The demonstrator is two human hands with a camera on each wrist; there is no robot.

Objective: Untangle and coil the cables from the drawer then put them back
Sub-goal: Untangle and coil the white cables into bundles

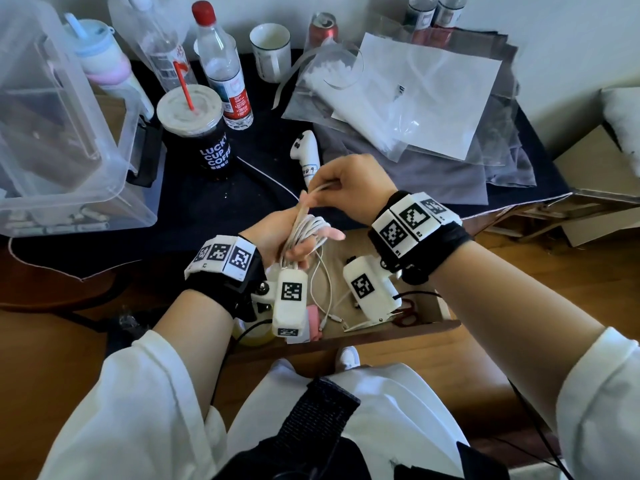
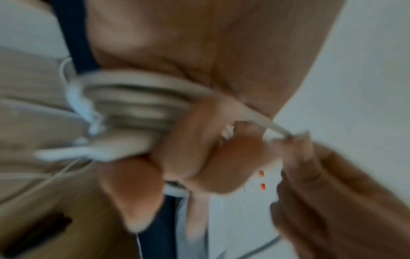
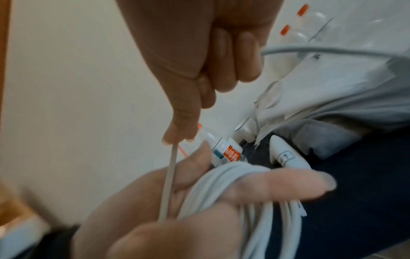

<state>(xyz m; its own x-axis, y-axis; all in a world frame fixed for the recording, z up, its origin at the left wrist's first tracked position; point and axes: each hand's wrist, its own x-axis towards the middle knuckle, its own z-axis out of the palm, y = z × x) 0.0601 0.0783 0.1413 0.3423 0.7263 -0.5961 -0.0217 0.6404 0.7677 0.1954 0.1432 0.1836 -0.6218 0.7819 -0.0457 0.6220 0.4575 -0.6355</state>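
A white cable [image 1: 304,230] is wound in several loops around the fingers of my left hand [image 1: 294,233], which holds the coil over the open wooden drawer [image 1: 440,306]. My right hand [image 1: 349,188] sits just above and pinches the cable's free strand, pulling it taut up from the coil. The left wrist view shows the loops [image 2: 137,105] blurred across the left hand's fingers [image 2: 199,157]. From the right wrist, the taut strand [image 3: 170,175] runs from the right hand [image 3: 177,136] down to the coil [image 3: 221,184]. More thin white cables [image 1: 325,299] lie loose in the drawer.
On the dark table stand a coffee cup with a red straw [image 1: 194,133], a water bottle [image 1: 221,64], a white mug [image 1: 270,46], a clear plastic bin [image 1: 62,133], plastic bags [image 1: 408,95] and a white controller [image 1: 306,150]. Red-handled scissors [image 1: 407,315] lie in the drawer.
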